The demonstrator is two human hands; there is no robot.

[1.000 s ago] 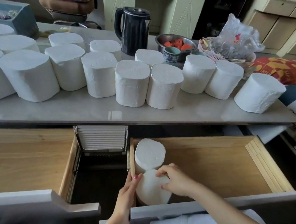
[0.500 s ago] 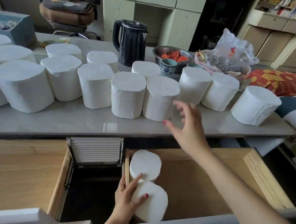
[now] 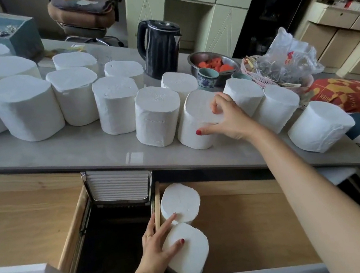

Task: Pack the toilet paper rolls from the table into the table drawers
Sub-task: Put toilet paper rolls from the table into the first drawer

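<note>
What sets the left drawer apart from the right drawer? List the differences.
The left drawer shows only bare wood; the right drawer holds two rolls, one behind the other, against its left wall. No hand is at the left drawer; the left hand rests on the near roll in the right drawer. Both are open, wooden, white-fronted.

Almost no legible text. Red-and-yellow patterned cloth (image 3: pixel 354 94) at the right edge past the table carries small repeated lettering, blurred and tilted, looks like "MEIIG", not sure. Toilet paper roll (image 3: pixel 155 116) shows a faint embossed mark on top, unreadable. Kettle (image 3: pixel 158 45): no readable label.
</note>
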